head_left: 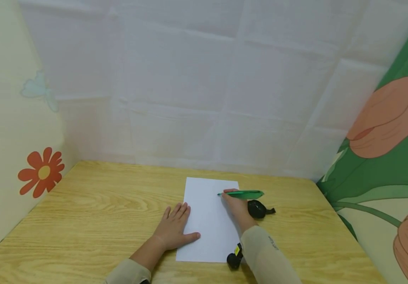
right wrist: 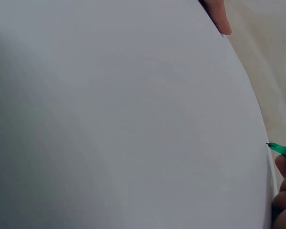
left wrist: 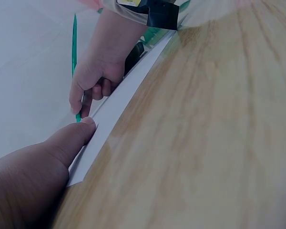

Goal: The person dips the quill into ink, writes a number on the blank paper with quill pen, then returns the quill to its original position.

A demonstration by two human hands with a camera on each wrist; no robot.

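Note:
A blank white sheet of paper (head_left: 207, 221) lies upright on the table. My left hand (head_left: 175, 228) rests flat across its left edge, fingers and thumb spread. In the left wrist view the left thumb (left wrist: 69, 143) presses on the paper. My right hand (head_left: 237, 207) pinches a slim green pen (head_left: 246, 194) with a leaf-like body, over the paper's upper right part. The right wrist view shows the pen's dark tip (right wrist: 269, 144) by the sheet; whether it touches cannot be told. No marks show on the paper (right wrist: 148, 114).
A black rounded object (head_left: 257, 209) with a short tail is just right of the right hand. Another black piece with a yellow label (head_left: 237, 250) is by the right sleeve. White cloth (head_left: 175, 86) hangs behind the wooden table (head_left: 111, 205); flower-patterned walls (head_left: 388, 118) flank it.

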